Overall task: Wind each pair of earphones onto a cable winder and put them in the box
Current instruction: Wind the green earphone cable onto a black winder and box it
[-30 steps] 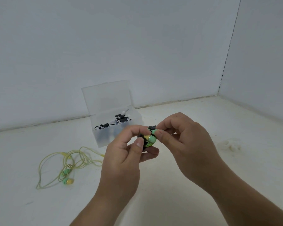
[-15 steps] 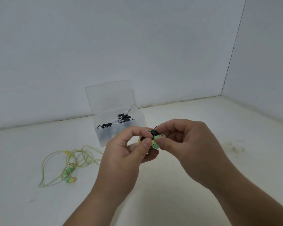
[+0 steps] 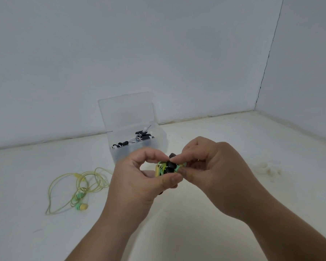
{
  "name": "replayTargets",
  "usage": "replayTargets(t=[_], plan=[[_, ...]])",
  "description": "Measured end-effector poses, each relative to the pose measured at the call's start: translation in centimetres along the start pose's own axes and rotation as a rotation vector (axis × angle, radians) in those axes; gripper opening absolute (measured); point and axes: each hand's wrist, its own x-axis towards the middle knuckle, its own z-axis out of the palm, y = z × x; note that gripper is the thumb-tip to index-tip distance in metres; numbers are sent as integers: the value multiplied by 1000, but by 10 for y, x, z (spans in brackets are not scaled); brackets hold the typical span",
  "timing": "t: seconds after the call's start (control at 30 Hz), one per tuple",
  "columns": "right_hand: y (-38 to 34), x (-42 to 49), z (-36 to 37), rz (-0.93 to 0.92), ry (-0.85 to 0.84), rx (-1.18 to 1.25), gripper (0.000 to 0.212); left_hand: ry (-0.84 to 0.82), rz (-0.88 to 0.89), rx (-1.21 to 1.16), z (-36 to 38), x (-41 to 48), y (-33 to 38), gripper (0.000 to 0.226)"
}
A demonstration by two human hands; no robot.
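Note:
Between both hands sits a black cable winder (image 3: 170,166) wrapped with a green and yellow earphone cable. My left hand (image 3: 139,181) grips it from the left with thumb and fingers. My right hand (image 3: 213,172) pinches its right side and the cable end. A clear plastic box (image 3: 158,146) stands open behind the hands, its lid upright, with black and white wound earphones (image 3: 139,138) inside. A loose pair of yellow-green earphones (image 3: 79,187) lies tangled on the surface to the left.
The white surface meets pale walls behind and to the right, with a corner seam (image 3: 260,91) at the right. A rough patch (image 3: 269,168) marks the surface to the right of my hands.
Both hands have turned the winder slightly, so more black winder and green cable now shows between my fingers. The box and the loose earphones have not moved.

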Motion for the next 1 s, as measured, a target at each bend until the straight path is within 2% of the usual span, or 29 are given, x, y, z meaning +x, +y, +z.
replayTargets(t=[0.2,0.3,0.4,0.5,0.6,0.67,0.9,1.0], plan=[[1,0,4,-25,-50,-124,30,6,-11,50,-2,4,-9,52],[2,0,4,3,-45,-99,35,-15,-42,0,-2,4,-13,40],[3,1,3,67,9,-60,36,-47,-114,-150,2,3,-14,26],[5,2,4,100,23,-56,41,-58,-216,-274,2,2,-13,33],[8,2,7,118,20,-137,47,-93,-234,-267,3,1,-12,29],[10,2,10,125,22,-187,48,-114,-256,-266,4,0,-13,35],[15,4,12,141,27,-261,42,-105,-326,-268,-1,5,-15,45],[15,5,11,153,42,-218,36,-100,-360,-189,-8,9,-12,51]])
